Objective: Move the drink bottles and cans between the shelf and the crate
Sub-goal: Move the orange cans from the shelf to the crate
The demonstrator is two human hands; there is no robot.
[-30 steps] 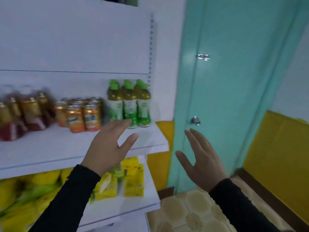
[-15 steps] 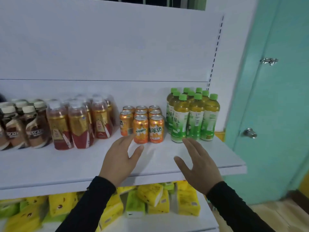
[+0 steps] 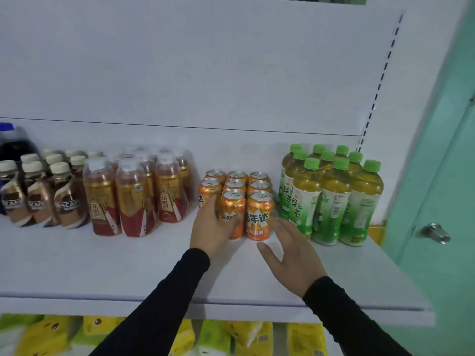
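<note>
Several orange soda cans stand in rows on the white shelf (image 3: 102, 265). My left hand (image 3: 213, 227) wraps the front left orange can (image 3: 232, 204), fingers along its left side and thumb across its label. My right hand (image 3: 290, 255) hovers just right of and below the front right orange can (image 3: 258, 214), fingers spread and holding nothing. Green tea bottles (image 3: 331, 199) with green caps stand to the right of the cans. Both cans stand upright on the shelf. No crate is in view.
Red-and-gold drink bottles (image 3: 133, 199) and brown coffee bottles (image 3: 38, 194) stand left of the cans, with a dark bottle (image 3: 12, 142) behind them. Yellow packs (image 3: 231, 337) fill the shelf below. A teal door (image 3: 442, 176) with a metal knob (image 3: 435, 232) is at the right.
My view swung left from the door to the shelf. Both hands moved forward to the cans, and my left hand closed around the front left can.
</note>
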